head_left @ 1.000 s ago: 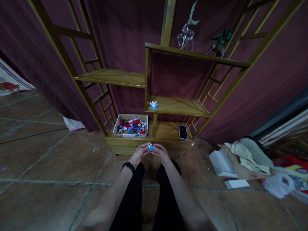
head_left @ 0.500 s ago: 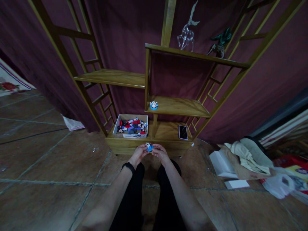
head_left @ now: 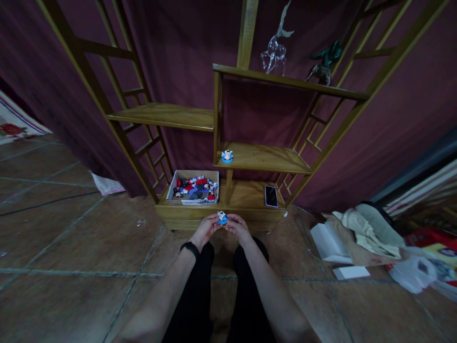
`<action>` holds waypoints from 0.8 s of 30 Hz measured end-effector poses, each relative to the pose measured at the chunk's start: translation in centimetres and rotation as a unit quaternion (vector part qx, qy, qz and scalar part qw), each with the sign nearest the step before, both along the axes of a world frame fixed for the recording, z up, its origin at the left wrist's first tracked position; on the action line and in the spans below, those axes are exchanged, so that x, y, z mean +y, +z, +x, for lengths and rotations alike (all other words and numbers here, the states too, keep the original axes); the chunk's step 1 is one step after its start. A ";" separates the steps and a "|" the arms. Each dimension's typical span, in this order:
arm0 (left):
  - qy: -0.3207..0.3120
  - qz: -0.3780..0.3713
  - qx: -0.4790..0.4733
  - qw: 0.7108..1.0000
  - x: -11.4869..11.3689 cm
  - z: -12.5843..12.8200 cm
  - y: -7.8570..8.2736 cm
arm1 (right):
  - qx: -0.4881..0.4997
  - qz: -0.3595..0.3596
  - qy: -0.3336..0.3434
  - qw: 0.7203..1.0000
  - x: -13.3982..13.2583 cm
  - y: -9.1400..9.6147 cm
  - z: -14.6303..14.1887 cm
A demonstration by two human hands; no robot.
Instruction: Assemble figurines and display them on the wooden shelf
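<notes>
Left hand [head_left: 206,228], black wristband [head_left: 192,248] at the wrist: below the open cardboard box [head_left: 194,201], thumb and fingers drawn narrow, gripping the left side of a small cartoon figurine [head_left: 222,218]. Figurine sits between the hands, just below and right of the box's front corner, blue base under a white-and-dark figure; details too small to read. Right hand [head_left: 238,227]: farther right of the box, fingers likewise pinched in on the figurine's other side.

Step in hand, by my reading: two-handed handling of the figurine, held up off any surface. Next move, as I judge it, calls for a light fingertip grip and one hand yielding before the other carries it.

Around, left to right. Dark cable [head_left: 50,204] on the floor, well left of the box. Inside the box, jumbled figurines [head_left: 195,195], red, blue and white. Just right of the box, a short wooden post [head_left: 229,186], the likeliest snag for a rightward reach. Above and right of the box, a second blue-based figurine [head_left: 227,156], upright near its shelf's front edge, easily bumped. Level with the box, farther right: smartphone [head_left: 271,196], flat. High above the box, rightward: clear deer ornament [head_left: 274,55], then a dark green sculpture [head_left: 326,62]. Far right of the box, on the floor: white plastic bag [head_left: 414,271].
</notes>
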State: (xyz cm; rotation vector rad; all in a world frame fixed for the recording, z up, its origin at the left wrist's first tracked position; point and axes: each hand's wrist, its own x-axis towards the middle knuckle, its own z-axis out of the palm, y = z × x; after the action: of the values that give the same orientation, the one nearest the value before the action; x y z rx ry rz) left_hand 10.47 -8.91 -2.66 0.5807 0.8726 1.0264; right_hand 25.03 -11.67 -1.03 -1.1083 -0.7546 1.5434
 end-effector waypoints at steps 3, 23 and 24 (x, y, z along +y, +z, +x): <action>0.004 -0.001 -0.001 1.000 0.0 0.0 -0.1 | -0.002 -0.006 -0.006 1.000 0.0 0.1 0.0; -0.022 0.012 0.007 1.000 -0.1 0.0 0.1 | 0.005 -0.029 -0.019 0.999 0.3 -0.5 0.0; -0.022 0.013 0.007 1.000 -0.1 0.0 0.1 | 0.004 -0.029 -0.019 0.999 0.4 -0.6 0.0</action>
State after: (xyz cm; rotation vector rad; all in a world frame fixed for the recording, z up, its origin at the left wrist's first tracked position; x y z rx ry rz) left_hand 10.46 -9.02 -2.56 0.6274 0.8564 0.9970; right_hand 24.99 -11.32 -1.66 -1.1526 -0.6821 1.5455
